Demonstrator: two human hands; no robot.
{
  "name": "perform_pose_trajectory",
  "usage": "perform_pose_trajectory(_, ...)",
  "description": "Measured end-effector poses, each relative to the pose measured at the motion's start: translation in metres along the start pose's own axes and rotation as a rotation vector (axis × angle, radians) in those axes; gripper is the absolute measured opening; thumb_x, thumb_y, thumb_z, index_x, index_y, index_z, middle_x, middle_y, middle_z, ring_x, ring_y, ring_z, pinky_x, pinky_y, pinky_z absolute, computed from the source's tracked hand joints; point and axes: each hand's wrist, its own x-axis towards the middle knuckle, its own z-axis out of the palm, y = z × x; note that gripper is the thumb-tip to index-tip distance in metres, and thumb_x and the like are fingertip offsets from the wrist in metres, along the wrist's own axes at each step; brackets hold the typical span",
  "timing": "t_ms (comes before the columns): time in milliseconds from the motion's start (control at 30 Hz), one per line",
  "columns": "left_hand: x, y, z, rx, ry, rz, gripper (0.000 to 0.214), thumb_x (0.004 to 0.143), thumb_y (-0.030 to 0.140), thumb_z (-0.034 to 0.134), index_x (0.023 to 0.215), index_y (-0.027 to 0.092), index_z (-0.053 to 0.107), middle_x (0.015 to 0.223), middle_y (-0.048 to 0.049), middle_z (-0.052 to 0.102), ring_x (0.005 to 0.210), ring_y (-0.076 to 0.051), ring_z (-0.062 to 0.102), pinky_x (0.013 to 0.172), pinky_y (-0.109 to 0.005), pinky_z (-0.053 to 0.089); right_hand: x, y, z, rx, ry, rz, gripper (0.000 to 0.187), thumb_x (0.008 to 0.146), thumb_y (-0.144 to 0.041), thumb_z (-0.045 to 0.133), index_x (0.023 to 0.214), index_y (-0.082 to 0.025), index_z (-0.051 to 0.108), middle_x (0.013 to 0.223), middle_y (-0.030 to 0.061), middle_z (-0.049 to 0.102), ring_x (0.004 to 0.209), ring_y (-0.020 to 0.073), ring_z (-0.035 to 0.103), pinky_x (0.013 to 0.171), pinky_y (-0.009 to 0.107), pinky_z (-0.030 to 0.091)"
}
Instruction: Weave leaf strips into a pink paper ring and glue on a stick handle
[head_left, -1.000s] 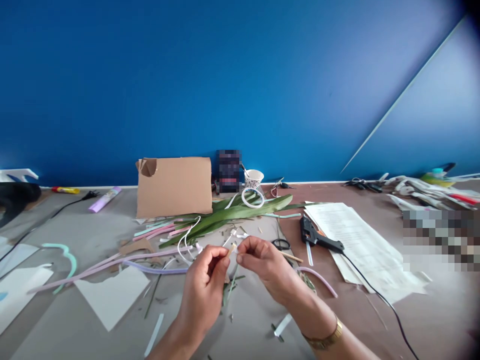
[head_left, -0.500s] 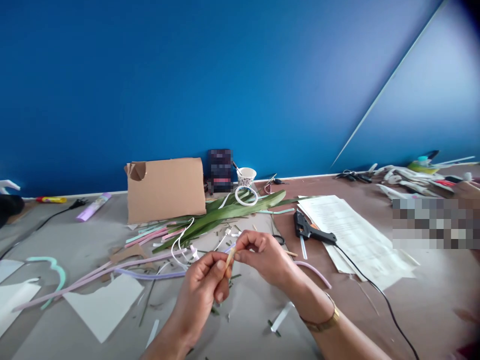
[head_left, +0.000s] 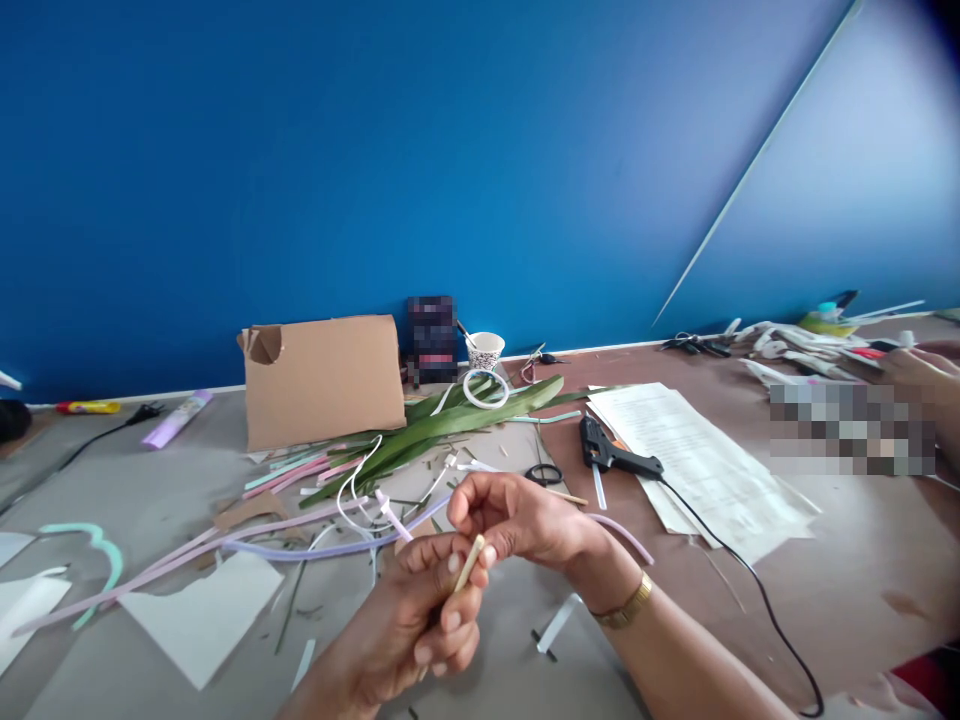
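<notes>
Low in the middle of the view, my left hand (head_left: 420, 620) is closed around a thin, pale wooden stick (head_left: 469, 564). Its upper end pokes out between thumb and fingers, and most of its length is hidden in the grip. My right hand (head_left: 517, 525) pinches at that upper end, thumb and finger bent against it. Just beyond my hands lie lilac strips (head_left: 315, 550), a thin white cord (head_left: 349, 495) and long green leaves (head_left: 420, 440). Black-handled scissors (head_left: 544, 474) rest behind my right hand.
A cardboard piece (head_left: 322, 385) leans near the blue wall beside a patterned paper cup (head_left: 486, 350). To the right, a black glue gun (head_left: 619, 455) with a trailing cable lies against printed sheets (head_left: 682, 470). Another person's hand (head_left: 919, 385) shows at far right.
Both hands have come slightly lower and nearer, and more of the stick's end shows. My left fingers have shifted around it. The view has turned slightly right; another person's hand shows more clearly.
</notes>
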Motion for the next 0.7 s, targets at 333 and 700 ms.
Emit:
perform_pose_trajectory(333, 0.003, -0.004, 0.003, 0.230, 0.116, 0.204, 0.025, 0.087, 0.044, 0.058, 0.085, 0.019, 0.060, 0.052, 0.0058, 0.055, 0.032, -0.003, 0.038, 0.039, -0.017, 0.035, 0.003, -0.007, 0.009, -0.063, 0.121, -0.164, 0.023, 0.062, -0.024, 0.085, 0.070, -0.015, 0.065, 0.069, -0.0033, 0.058, 0.060, 0.0075, 0.054, 0.057, 0.020, 0.045)
perform_pose_trajectory(700, -0.001, -0.005, 0.010, 0.298, 0.183, 0.208, 0.023, 0.084, 0.041, 0.063, 0.079, 0.019, 0.060, 0.047, 0.0073, 0.052, 0.034, -0.002, 0.034, 0.041, -0.017, 0.027, -0.016, -0.028, 0.026, -0.282, 0.319, -0.106, 0.025, 0.067, -0.032, 0.081, 0.075, -0.015, 0.065, 0.061, -0.0047, 0.058, 0.054, 0.0061, 0.048, 0.052, 0.020, 0.037)
